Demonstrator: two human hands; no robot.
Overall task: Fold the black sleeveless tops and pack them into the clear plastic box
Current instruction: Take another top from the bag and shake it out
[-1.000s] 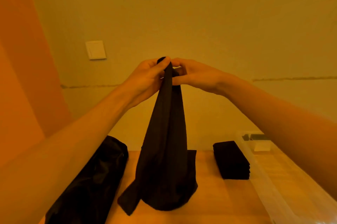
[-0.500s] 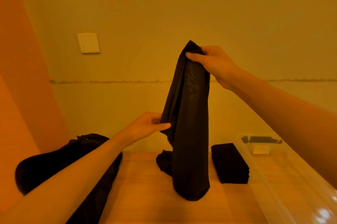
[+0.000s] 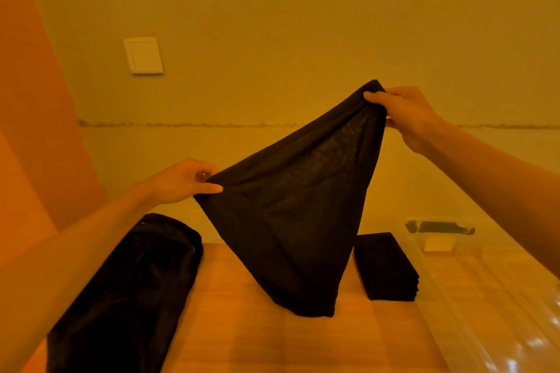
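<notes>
A black sleeveless top (image 3: pixel 291 215) hangs stretched in the air above the wooden table (image 3: pixel 242 342), its lower end touching the tabletop. My right hand (image 3: pixel 406 115) pinches its upper right corner, held high. My left hand (image 3: pixel 185 181) pinches the lower left corner, further down. A small stack of folded black tops (image 3: pixel 386 266) lies on the table to the right. The clear plastic box (image 3: pixel 485 297) stands at the far right; a black handle shows at its far end.
A long pile of loose black tops (image 3: pixel 130 297) lies along the table's left side. A plain wall with a white switch plate (image 3: pixel 143 54) stands close behind the table. An orange surface (image 3: pixel 36 130) borders the left.
A second ago both hands held the top bunched together up high. My left hand then dropped, took a lower corner and pulled it out leftward, spreading the top between the hands.
</notes>
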